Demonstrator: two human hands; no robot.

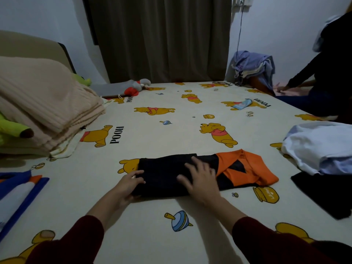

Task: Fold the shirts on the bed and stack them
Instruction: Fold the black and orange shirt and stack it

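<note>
A black and orange shirt [245, 164] lies folded into a narrow strip across the middle of the bed [171, 130], orange collar end to the right. My left hand [129, 185] grips the strip's left end, fingers curled over the black fabric. My right hand [200, 176] rests flat on the black middle part with fingers spread. At the left edge sits a folded blue, white and orange garment [17, 193]. At the right lie a loose white shirt [320, 147] and a black garment [327, 193].
A folded beige blanket [42, 105] and green plush toy [11, 128] fill the left side. A grey and red plush [137, 86] lies at the far edge. Another person [323, 79] sits beyond the bed's right corner near a clothes pile [253, 65].
</note>
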